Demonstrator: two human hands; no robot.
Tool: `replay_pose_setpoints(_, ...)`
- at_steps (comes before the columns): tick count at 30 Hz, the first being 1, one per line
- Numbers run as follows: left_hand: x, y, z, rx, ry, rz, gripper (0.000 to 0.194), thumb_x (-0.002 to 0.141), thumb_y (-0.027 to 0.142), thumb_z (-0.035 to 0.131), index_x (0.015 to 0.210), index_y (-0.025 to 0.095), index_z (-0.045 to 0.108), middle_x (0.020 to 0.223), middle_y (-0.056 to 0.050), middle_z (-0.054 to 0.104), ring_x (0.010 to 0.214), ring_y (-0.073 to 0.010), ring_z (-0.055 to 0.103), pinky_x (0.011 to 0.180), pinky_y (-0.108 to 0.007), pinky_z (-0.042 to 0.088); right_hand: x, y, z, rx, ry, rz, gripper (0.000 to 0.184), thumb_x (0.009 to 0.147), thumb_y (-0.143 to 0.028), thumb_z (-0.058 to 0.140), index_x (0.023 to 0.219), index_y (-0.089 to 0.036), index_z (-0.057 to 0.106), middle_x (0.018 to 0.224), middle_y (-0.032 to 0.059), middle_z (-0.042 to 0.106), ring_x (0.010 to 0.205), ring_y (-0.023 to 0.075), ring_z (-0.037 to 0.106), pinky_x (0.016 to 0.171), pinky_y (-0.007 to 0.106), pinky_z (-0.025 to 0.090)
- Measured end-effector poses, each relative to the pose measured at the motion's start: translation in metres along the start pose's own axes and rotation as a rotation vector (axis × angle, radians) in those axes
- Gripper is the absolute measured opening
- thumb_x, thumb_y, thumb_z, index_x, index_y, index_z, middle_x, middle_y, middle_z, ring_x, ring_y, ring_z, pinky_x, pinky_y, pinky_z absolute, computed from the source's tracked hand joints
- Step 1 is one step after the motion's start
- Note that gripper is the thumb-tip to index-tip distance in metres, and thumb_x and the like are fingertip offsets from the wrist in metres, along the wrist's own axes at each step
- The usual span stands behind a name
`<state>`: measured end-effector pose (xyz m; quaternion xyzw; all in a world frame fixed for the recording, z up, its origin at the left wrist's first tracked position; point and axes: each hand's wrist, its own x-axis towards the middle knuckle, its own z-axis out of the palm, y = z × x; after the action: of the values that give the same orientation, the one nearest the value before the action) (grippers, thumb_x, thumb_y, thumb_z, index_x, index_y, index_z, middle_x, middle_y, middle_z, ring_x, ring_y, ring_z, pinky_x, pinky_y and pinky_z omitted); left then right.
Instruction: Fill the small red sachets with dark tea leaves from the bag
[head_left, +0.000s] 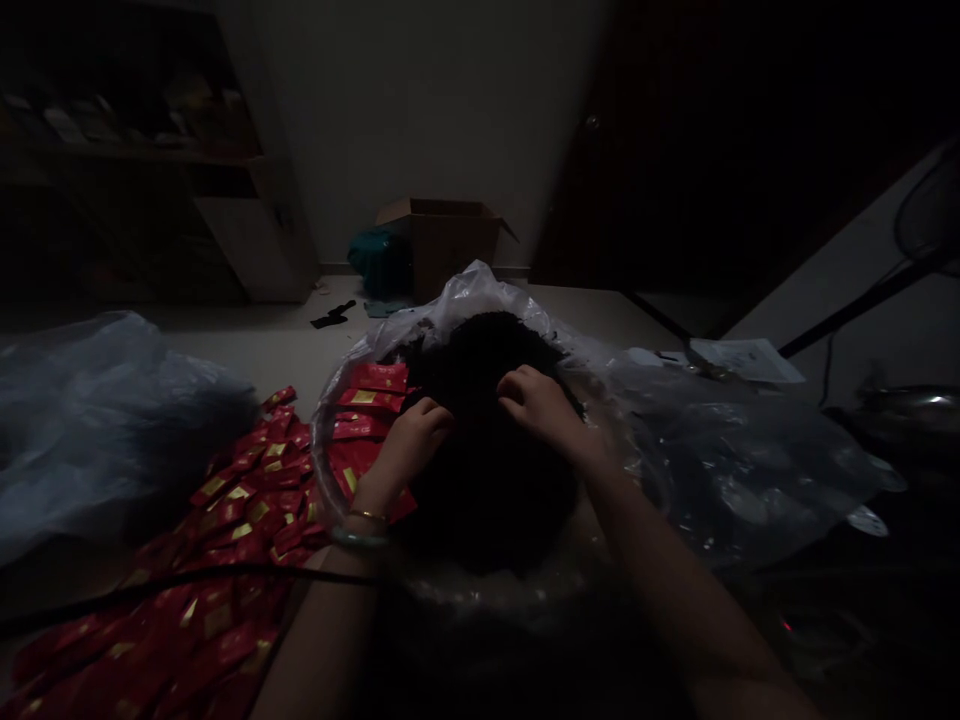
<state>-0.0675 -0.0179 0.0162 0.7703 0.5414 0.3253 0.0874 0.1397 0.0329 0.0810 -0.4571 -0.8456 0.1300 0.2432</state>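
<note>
A round container lined with a clear plastic bag (480, 285) stands in front of me, filled with a dark loose heap (480, 480), too dim to name for certain. Several red packets (375, 400) with gold marks lie along its left inner side. Over the left part of the heap is my left hand (416, 435), with curled fingers and a bracelet and bangle on the wrist. My right hand (536, 400) hovers over the far right part, its fingers bent together. What either hand pinches, if anything, is hidden in the dark.
Many red packets (247, 500) are piled left of the container, beside a large plastic bag (97, 420). Another clear bag (750, 480) spreads on the right. An open cardboard box (454, 245) and a teal bag (379, 260) stand by the wall. A dark cable (187, 578) crosses the lower left.
</note>
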Motion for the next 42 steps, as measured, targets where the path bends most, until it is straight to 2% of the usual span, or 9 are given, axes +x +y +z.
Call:
replay_pose_setpoints(2,0.000,0.000,0.001,0.020,0.006,-0.003,0.014,0.083,0.013,0.055,0.089,0.019,0.066,0.092,-0.004,0.060,0.079,-0.0145,0.057,0.071,-0.025,0.046,-0.004,-0.004,0.008,-0.009,0.020,-0.141,0.016,0.078,-0.016,0.063,0.092,-0.020,0.067,0.099,0.0072,0.059,0.091,0.0187,0.056,0.080,0.031,0.046)
replay_pose_setpoints(6,0.002,0.002,0.001,0.049,0.031,0.000,0.009,0.081,0.017,0.059,0.082,0.020,0.067,0.087,-0.004,0.062,0.081,-0.0166,0.056,0.072,-0.028,0.045,-0.004,-0.012,0.030,-0.021,-0.185,-0.291,0.022,0.076,-0.023,0.068,0.098,-0.019,0.068,0.108,0.0107,0.058,0.100,0.0228,0.054,0.085,0.036,0.046)
replay_pose_setpoints(9,0.004,0.005,-0.002,-0.123,0.100,-0.030,0.009,0.079,0.016,0.061,0.082,0.020,0.067,0.083,-0.003,0.064,0.082,-0.0166,0.056,0.074,-0.028,0.045,0.000,-0.013,0.034,0.079,-0.222,-0.204,0.011,0.078,-0.012,0.062,0.085,-0.016,0.069,0.093,0.0078,0.063,0.085,0.0177,0.059,0.077,0.031,0.047)
replay_pose_setpoints(13,0.005,0.012,-0.007,-0.553,0.160,-0.233,0.033,0.072,0.026,0.067,0.104,0.018,0.064,0.079,-0.001,0.065,0.071,-0.0142,0.057,0.064,-0.025,0.044,0.002,-0.011,0.024,0.399,-0.158,-0.084,0.004,0.075,-0.016,0.065,0.079,-0.016,0.067,0.083,0.0027,0.065,0.078,0.0148,0.061,0.070,0.026,0.047)
replay_pose_setpoints(19,0.005,0.022,-0.007,-0.885,0.012,-0.504,0.032,0.061,0.043,0.072,0.071,0.012,0.068,0.064,-0.001,0.065,0.058,-0.0122,0.054,0.055,-0.022,0.038,-0.008,-0.006,0.023,0.772,-0.194,0.153,0.024,0.068,-0.033,0.068,0.084,-0.017,0.060,0.074,-0.0014,0.062,0.067,0.0134,0.059,0.051,0.022,0.045)
replay_pose_setpoints(27,0.007,0.028,0.004,-0.904,0.080,-0.472,0.038,0.056,0.048,0.075,0.070,0.014,0.070,0.066,-0.002,0.067,0.064,-0.0145,0.058,0.060,-0.024,0.042,-0.023,-0.007,0.032,1.006,-0.045,0.358,0.034,0.056,-0.030,0.076,0.084,-0.017,0.061,0.073,-0.0008,0.065,0.065,0.0130,0.060,0.056,0.023,0.047)
replay_pose_setpoints(32,0.005,0.032,0.004,-0.922,-0.027,-0.486,0.040,0.059,0.051,0.072,0.068,0.013,0.070,0.061,0.000,0.065,0.057,-0.0132,0.056,0.054,-0.022,0.040,-0.026,-0.008,0.031,0.928,0.010,0.403,0.026,0.057,-0.036,0.076,0.068,-0.015,0.065,0.065,-0.0005,0.064,0.061,0.0129,0.058,0.059,0.025,0.045)
replay_pose_setpoints(36,0.006,0.034,0.004,-0.860,0.006,-0.441,0.032,0.063,0.045,0.072,0.063,0.013,0.069,0.060,0.000,0.065,0.059,-0.0138,0.058,0.056,-0.022,0.041,-0.026,-0.005,0.032,0.869,0.004,0.379,0.026,0.061,-0.041,0.072,0.066,-0.016,0.065,0.061,-0.0016,0.062,0.057,0.0126,0.055,0.055,0.024,0.043)
replay_pose_setpoints(42,0.006,0.030,0.010,-0.909,-0.053,-0.375,0.035,0.065,0.033,0.072,0.094,0.015,0.069,0.091,-0.006,0.073,0.084,-0.0203,0.065,0.077,-0.031,0.050,-0.027,-0.001,0.028,0.760,0.134,0.229,0.016,0.066,-0.034,0.070,0.068,-0.018,0.068,0.068,0.0012,0.064,0.067,0.0158,0.060,0.063,0.027,0.047)
